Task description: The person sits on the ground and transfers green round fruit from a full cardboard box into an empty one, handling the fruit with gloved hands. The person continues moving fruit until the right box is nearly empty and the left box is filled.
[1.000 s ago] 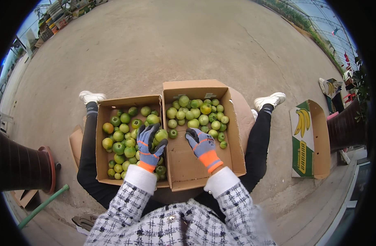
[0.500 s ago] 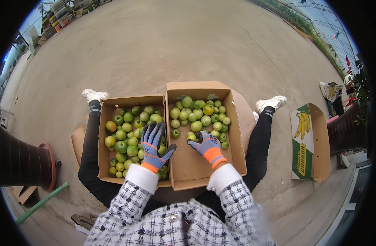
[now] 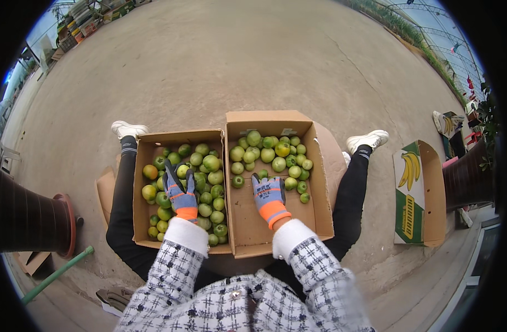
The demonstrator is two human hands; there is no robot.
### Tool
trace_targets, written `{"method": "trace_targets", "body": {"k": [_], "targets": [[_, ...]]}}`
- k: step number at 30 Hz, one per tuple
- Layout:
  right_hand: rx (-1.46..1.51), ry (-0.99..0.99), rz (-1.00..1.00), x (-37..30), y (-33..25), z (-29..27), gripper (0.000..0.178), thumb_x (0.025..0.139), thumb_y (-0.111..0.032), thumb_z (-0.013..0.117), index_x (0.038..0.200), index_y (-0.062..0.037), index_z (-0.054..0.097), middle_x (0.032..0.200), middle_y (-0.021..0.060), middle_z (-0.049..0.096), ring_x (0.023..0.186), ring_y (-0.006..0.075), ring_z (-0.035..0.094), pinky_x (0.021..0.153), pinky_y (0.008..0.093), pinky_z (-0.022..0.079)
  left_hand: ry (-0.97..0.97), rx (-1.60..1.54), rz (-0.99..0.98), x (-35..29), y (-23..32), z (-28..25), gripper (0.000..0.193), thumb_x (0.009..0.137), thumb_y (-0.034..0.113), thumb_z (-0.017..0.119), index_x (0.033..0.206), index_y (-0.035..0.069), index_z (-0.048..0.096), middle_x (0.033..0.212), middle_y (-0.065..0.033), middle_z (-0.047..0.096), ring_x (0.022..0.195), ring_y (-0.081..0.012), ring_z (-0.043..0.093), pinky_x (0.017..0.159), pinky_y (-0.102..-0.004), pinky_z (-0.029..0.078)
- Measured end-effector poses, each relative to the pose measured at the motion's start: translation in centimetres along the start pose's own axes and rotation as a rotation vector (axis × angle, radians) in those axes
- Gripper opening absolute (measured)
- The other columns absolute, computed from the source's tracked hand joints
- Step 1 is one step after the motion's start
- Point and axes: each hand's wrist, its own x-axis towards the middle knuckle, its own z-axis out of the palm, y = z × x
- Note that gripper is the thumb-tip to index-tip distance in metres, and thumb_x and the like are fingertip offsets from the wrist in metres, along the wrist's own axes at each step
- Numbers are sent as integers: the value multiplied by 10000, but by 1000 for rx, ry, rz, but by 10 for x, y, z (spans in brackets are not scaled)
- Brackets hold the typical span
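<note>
Two cardboard boxes stand side by side between my legs, the left box (image 3: 139, 232) and the right box (image 3: 253, 240), both holding green tomatoes. My left hand (image 3: 180, 195), in a grey-blue and orange glove with dark fingertips, reaches down into the left box. Its thumb and fingers are spread around a yellowish-green tomato (image 3: 183, 171). In the right box, my right hand (image 3: 270, 198), gloved alike, points away from me with its fingers bent down at the near edge of the tomatoes. A green tomato (image 3: 263, 174) shows between its thumb and fingers; the fingertips are partly hidden.
A printed banana carton (image 3: 434, 193) stands on the floor to the right. At the left are a large dark pot (image 3: 29, 213) and a green pole (image 3: 57, 275). My outstretched legs flank the boxes, and concrete floor (image 3: 237, 61) extends ahead.
My left hand has moved left and down among the tomatoes, its fingers parting around one. My right hand has shifted slightly left and turned forward, carrying a tomato toward the others in the right box.
</note>
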Motion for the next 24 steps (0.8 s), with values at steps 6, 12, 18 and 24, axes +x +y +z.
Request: {"method": "trace_targets", "body": {"k": [6, 12, 18, 24], "targets": [[186, 165, 11, -2, 9, -7, 322, 906, -352, 590, 1123, -115, 593, 1006, 67, 691, 886, 255, 667, 869, 425, 421, -5, 95, 95, -4, 1, 4, 758, 797, 174, 720, 1458, 25, 381, 1346, -156, 529, 1238, -343, 462, 1061, -473, 333], [1238, 367, -18, -12, 11, -18, 287, 880, -363, 652, 976, -94, 684, 818, 123, 698, 743, 320, 658, 668, 417, 507, -423, 181, 590, -15, 65, -1, 832, 718, 260, 759, 1432, 14, 409, 1436, -162, 474, 1345, -391, 396, 1127, -541, 254], [1106, 460, -287, -22, -1, -26, 228, 898, -287, 619, 993, -90, 684, 871, 133, 692, 816, 325, 644, 800, 388, 469, -437, 83, 595, -29, 49, 12, 554, 759, 251, 738, 1258, 55, 599, 1166, -82, 654, 1209, -290, 539, 1094, -533, 321], [251, 207, 221, -16, 20, -17, 609, 847, -444, 646, 1354, -135, 510, 1344, 115, 521, 1208, 308, 477, 1092, 467, 265, -183, 59, 223, 0, 27, 7, 485, 851, 131, 683, 1315, 40, 575, 1204, -139, 644, 1111, -316, 581, 1082, -440, 356]]}}
